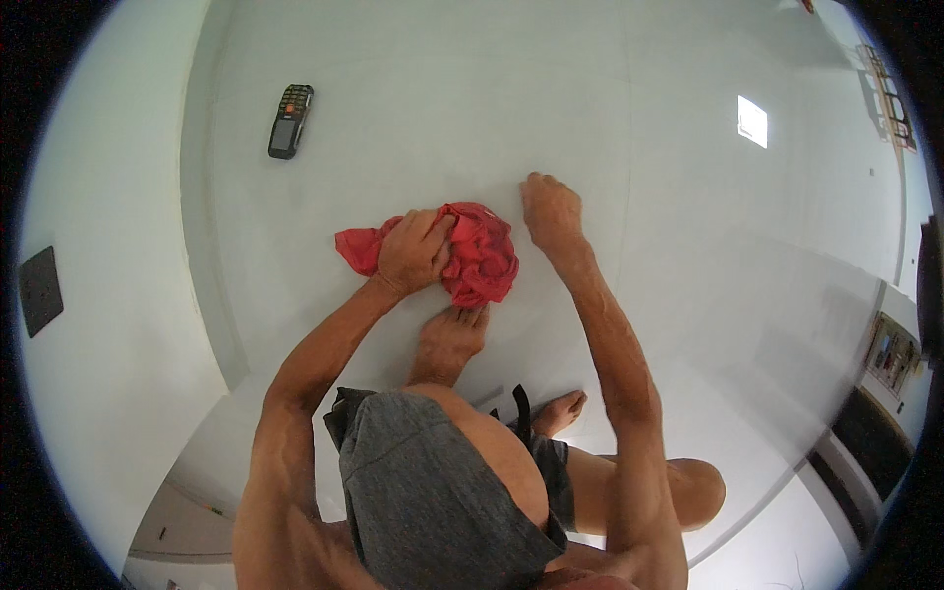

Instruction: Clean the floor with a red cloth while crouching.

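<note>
A crumpled red cloth lies bunched on the pale, glossy floor, with one corner trailing to the left. My left hand is closed on its left part, fingers sunk in the folds. To the right of the cloth, apart from it, my right hand rests low at the floor with its fingers curled; nothing shows in it. One of my bare feet touches or nearly touches the cloth's lower edge.
A black keypad phone lies on the floor at the upper left. Along the left side runs a white wall with a dark wall plate. My other foot is below, near my grey shorts. Light reflects off the floor at the upper right.
</note>
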`<state>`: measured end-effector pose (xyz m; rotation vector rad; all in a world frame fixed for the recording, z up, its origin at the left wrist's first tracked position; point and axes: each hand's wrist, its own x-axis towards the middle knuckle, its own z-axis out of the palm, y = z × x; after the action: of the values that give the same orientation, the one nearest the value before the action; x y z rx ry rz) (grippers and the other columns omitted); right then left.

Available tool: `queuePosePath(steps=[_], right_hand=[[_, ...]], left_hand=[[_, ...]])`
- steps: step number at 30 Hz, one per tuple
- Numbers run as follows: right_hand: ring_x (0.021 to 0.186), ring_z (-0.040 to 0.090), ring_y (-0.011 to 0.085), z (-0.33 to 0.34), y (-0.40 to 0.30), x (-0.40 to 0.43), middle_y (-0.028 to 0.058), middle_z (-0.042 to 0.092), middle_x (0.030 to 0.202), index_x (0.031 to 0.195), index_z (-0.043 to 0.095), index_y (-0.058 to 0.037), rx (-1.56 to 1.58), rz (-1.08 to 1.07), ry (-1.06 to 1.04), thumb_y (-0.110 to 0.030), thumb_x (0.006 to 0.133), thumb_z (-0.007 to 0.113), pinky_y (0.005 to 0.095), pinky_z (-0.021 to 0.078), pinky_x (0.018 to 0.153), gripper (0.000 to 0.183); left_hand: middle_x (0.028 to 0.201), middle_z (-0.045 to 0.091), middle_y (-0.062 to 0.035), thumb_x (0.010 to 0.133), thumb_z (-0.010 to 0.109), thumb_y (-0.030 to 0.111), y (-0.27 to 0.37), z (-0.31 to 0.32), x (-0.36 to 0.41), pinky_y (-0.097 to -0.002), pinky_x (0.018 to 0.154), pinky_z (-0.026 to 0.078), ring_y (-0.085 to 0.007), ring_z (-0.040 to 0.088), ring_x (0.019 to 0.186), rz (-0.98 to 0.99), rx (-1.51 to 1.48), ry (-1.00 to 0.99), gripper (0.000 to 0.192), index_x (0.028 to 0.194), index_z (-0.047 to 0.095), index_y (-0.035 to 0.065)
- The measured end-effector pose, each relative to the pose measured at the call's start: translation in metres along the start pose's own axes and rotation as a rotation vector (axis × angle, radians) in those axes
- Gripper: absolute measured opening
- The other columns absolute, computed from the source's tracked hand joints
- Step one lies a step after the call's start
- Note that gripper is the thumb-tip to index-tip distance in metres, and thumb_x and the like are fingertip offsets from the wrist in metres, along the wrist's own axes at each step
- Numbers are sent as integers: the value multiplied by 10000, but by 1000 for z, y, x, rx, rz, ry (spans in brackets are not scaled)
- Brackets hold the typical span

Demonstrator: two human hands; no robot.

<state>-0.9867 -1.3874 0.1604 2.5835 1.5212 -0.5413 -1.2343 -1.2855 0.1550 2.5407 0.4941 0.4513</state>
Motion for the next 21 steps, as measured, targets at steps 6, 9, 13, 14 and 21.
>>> queuePosePath(steps=[6, 9, 13, 14, 21], right_hand=[[978, 689, 327, -8, -1, 0, 148, 683, 1029, 1036, 610, -53, 76, 37, -31, -46, 838, 702, 428, 571, 823, 219], [972, 689, 346, -4, 0, 2, 161, 687, 1018, 1034, 604, -47, 44, -53, -55, -49, 859, 680, 435, 569, 820, 191], [975, 691, 352, 4, -4, 0, 166, 692, 1006, 1039, 604, -40, 108, 12, 1, -47, 867, 664, 447, 569, 815, 182], [976, 691, 351, -5, -15, 2, 165, 693, 1006, 1041, 605, -40, 125, 7, -35, -52, 869, 663, 451, 569, 813, 182], [958, 696, 355, -24, -8, 0, 178, 690, 1008, 1003, 613, -24, 59, -23, -96, -69, 894, 632, 454, 571, 813, 119]], left_hand=[[1029, 599, -119, 787, 691, 89, -4, -1, -1, -399, 747, 538, -306, 604, 892, 64, 19, 85, 375, 1150, 663, 0], [1037, 601, -120, 787, 691, 90, -5, 0, 0, -400, 751, 538, -307, 604, 898, 41, 28, 59, 383, 1158, 660, -2], [1064, 611, -122, 795, 684, 87, -5, -2, -2, -403, 757, 544, -310, 608, 913, 54, 25, 59, 384, 1166, 654, -7], [1073, 613, -124, 798, 681, 87, -11, -3, -4, -404, 760, 546, -310, 611, 921, 52, 40, 74, 382, 1167, 653, -8], [1077, 618, -134, 805, 676, 86, -5, -5, 1, -404, 762, 547, -316, 617, 922, 37, 20, 35, 373, 1165, 653, -10]])
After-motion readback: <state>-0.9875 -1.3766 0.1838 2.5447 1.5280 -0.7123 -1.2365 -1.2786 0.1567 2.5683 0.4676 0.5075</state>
